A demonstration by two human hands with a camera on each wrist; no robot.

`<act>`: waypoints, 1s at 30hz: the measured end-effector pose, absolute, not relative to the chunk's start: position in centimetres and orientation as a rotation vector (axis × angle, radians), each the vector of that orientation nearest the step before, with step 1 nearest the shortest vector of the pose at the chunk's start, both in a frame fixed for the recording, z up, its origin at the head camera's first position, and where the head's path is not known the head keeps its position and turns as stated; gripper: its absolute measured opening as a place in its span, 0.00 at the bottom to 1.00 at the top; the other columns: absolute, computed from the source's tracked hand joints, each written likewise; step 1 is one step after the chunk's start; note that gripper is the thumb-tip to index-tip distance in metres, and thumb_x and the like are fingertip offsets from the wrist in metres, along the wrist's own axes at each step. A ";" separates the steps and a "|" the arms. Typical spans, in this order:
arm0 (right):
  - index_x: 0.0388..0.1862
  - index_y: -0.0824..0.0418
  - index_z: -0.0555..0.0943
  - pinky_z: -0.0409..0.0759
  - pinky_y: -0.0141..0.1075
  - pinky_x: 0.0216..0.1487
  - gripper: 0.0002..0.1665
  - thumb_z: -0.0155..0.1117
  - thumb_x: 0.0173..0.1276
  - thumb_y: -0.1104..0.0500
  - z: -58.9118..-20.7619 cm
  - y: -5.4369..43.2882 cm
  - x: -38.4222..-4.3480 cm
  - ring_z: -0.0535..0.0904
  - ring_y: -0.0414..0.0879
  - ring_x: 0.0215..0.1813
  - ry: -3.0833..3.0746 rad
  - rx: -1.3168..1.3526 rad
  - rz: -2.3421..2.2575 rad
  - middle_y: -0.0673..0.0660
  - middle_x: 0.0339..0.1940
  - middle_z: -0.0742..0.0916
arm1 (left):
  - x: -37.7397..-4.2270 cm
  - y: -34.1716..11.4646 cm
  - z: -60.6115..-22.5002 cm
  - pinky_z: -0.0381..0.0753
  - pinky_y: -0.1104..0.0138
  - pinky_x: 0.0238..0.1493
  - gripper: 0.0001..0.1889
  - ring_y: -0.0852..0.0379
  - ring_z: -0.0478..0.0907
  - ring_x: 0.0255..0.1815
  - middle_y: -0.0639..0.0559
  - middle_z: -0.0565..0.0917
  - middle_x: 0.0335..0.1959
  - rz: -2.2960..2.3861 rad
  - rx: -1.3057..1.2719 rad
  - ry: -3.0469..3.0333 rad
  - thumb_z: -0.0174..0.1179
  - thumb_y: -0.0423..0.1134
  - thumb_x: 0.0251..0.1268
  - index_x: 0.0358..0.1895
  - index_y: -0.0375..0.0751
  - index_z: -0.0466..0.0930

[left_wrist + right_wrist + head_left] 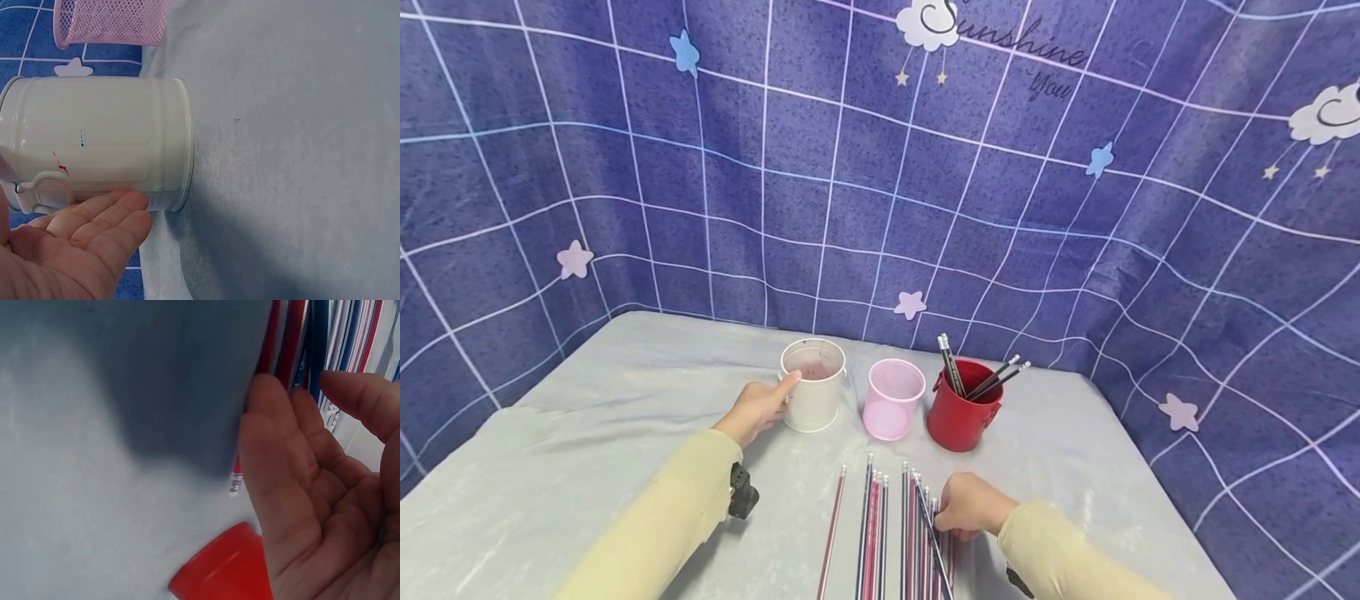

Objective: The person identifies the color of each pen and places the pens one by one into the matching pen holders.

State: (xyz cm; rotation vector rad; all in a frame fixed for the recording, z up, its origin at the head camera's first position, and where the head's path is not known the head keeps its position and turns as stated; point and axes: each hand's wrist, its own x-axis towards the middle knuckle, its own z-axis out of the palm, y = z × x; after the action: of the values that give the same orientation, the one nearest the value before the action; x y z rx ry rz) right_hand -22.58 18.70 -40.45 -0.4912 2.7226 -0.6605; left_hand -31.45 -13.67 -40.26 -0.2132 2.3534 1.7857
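Observation:
My left hand (763, 406) grips the white bucket (812, 404) at its left side. The thumb lies over the rim, and the other fingers (119, 215) lie along the outer wall beside its small handle. My right hand (973, 504) is low over the right-hand row of striped pencils (904, 533). Thumb and fingertips close in from both sides on a dark blue pencil (319, 337) among red ones in the right wrist view. Another dark pencil (934, 537) lies slanted across this row, just left of the hand.
A pink mesh cup (892, 400) stands between the white bucket and a red bucket (958, 425), which holds several dark pencils (953, 371). More red and dark pencils (872, 525) lie in a left-hand group, with one red pencil (831, 533) apart. A blue patterned curtain (880, 183) hangs behind the cloth-covered table.

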 end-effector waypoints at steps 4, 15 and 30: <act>0.10 0.62 0.75 0.76 0.32 0.11 0.12 0.63 0.49 0.70 -40.8 18.7 -22.6 0.74 0.39 0.09 2.716 -0.482 -0.672 0.52 0.05 0.78 | -31.5 -13.6 -40.2 0.66 0.45 0.64 0.41 0.31 0.66 0.63 0.20 0.68 0.59 1.786 -0.216 2.353 0.46 0.57 0.72 0.61 0.13 0.60; 0.09 0.62 0.77 0.73 0.30 0.10 0.13 0.66 0.49 0.65 -41.1 18.4 -22.5 0.70 0.37 0.07 2.686 -0.515 -0.700 0.51 0.04 0.77 | -31.5 -13.6 -40.2 0.66 0.45 0.64 0.42 0.30 0.65 0.63 0.20 0.67 0.59 1.797 -0.221 2.343 0.46 0.58 0.72 0.61 0.12 0.59; 0.08 0.61 0.75 0.74 0.31 0.10 0.15 0.69 0.49 0.65 -41.4 17.4 -22.5 0.70 0.37 0.07 2.724 -0.451 -0.669 0.50 0.03 0.75 | -31.3 -13.6 -40.0 0.67 0.46 0.64 0.40 0.30 0.67 0.62 0.20 0.69 0.58 1.813 -0.235 2.336 0.48 0.57 0.72 0.59 0.13 0.63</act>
State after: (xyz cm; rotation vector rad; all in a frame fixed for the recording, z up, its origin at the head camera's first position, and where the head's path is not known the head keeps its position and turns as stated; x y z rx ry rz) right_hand -22.47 17.36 -41.35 -0.4509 2.7242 -0.6694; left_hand -31.26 -13.60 -40.04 -0.2355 2.3360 1.8133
